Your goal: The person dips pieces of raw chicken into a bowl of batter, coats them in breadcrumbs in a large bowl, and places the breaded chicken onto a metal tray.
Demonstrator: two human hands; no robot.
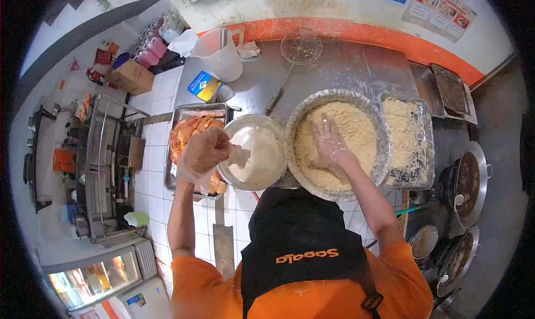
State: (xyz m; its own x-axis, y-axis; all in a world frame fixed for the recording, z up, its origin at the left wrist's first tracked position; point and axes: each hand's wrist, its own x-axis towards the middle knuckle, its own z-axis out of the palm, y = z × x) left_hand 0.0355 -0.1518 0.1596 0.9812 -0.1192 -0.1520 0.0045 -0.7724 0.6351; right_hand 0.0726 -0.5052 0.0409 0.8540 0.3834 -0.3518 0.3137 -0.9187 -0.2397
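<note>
My left hand [207, 153], in a clear plastic glove, is closed on a batter-coated piece of meat [239, 156] over the left rim of a bowl of white batter [261, 146]. Under and beside that wrist is a metal tray [168, 171] of orange-tinted raw meat pieces [189, 130]. My right hand [330, 146], gloved too and dusted pale, rests with fingers spread on the crumbs [356, 135] inside a large round basin [384, 146]. Nothing shows in its grasp, though the palm's underside is hidden.
Right of the basin stands a clear tray [428, 146] of crumbs. Behind the bowls lie a wire skimmer [301, 47], a white pitcher [220, 59] and a blue-yellow packet [205, 86]. Pans of dark oil [468, 179] sit at far right. A metal rack [100, 168] stands left.
</note>
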